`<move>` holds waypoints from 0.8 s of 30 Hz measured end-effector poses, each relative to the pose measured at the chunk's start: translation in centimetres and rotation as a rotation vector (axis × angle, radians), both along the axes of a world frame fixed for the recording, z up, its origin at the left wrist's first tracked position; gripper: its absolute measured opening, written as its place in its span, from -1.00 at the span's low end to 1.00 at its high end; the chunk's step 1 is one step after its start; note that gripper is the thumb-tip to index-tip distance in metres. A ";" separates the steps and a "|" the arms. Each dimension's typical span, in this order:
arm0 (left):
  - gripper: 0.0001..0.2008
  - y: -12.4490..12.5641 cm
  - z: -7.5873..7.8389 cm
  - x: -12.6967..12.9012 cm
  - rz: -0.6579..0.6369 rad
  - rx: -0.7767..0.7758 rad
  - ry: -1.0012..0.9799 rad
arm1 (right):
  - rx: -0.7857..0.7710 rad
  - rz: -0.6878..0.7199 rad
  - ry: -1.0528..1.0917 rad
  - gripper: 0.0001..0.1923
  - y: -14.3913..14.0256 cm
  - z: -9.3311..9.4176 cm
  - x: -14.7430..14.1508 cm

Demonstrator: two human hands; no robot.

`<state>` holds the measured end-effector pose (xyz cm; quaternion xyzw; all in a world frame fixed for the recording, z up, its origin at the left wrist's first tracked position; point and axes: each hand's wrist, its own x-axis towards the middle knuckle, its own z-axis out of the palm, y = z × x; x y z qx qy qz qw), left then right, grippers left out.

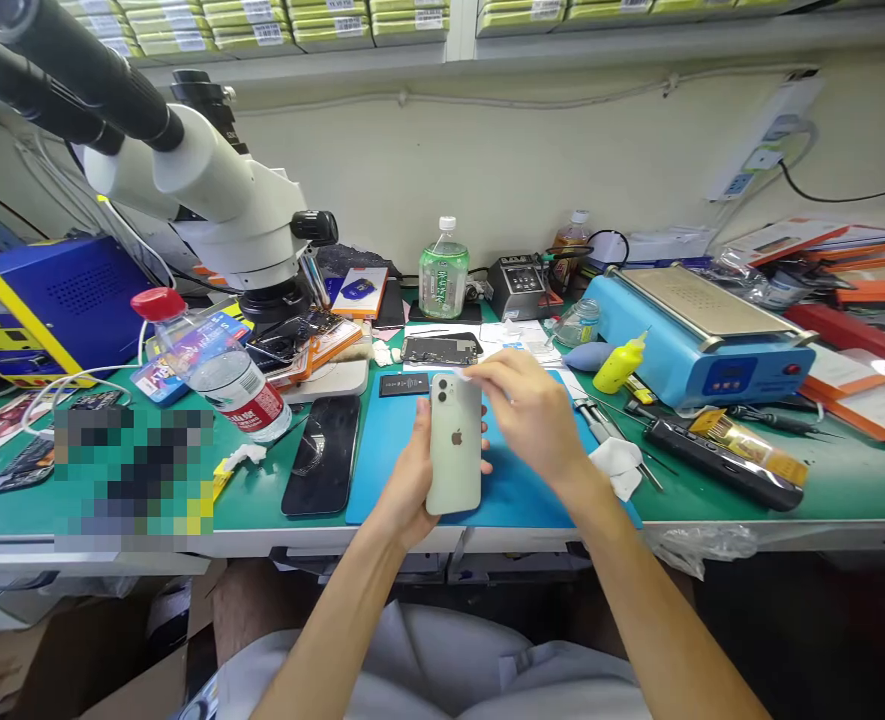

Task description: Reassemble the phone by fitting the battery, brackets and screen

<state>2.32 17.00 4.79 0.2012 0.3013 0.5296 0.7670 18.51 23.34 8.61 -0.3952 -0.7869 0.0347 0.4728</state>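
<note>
My bare forearms [337, 620], left hand [406, 475] gripping a pale-green rectangular phone [455, 470], right hand [526, 412] pinched near its top corner, on what I can't tell

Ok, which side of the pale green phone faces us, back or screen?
Back towards us: the phone shows its camera lenses and apple logo, with the left hand gripping its sides. The screen is hidden.

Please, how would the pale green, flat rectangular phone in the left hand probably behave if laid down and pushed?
The pale green, flat rectangular phone would probably stay stiff, since it shows no bend in the left hand. Its smooth-looking back may make it slippery. With its flat slab shape, it seems unlikely to roll.
</note>
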 end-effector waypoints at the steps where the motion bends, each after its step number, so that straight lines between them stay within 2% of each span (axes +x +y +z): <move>1: -0.25 0.1 0.2 -0.1 0.020 -0.004 -0.039 | -0.020 -0.036 0.053 -0.81 0.0 -0.2 0.9; 5: -0.20 0.3 1.4 -0.5 0.136 -0.025 -0.200 | -0.077 -0.234 0.315 -0.78 -2.0 -2.1 3.9; 7: -0.23 0.2 2.3 -0.8 0.193 -0.038 -0.279 | -0.136 -0.243 0.365 -0.79 -4.1 -3.3 4.0; 10: -0.26 0.0 3.5 -0.9 0.273 -0.076 -0.431 | -0.175 -0.247 0.426 -0.80 -7.5 -4.2 2.6; 12: -0.29 -0.1 3.9 -0.8 0.283 -0.112 -0.509 | -0.141 -0.274 0.466 -0.87 -9.2 -4.0 1.4; 14: -0.30 -0.1 3.7 -0.5 0.260 -0.157 -0.549 | -0.015 -0.312 0.445 -0.91 -10.2 -3.3 0.6; 18: -0.27 -0.1 2.8 0.0 0.239 -0.218 -0.596 | 0.278 -0.334 0.216 -0.65 -10.6 -1.8 -0.3; 24: -0.25 -1.0 2.7 1.0 0.243 -0.253 -0.632 | 0.312 -0.295 0.110 -0.60 -10.3 -1.1 -0.9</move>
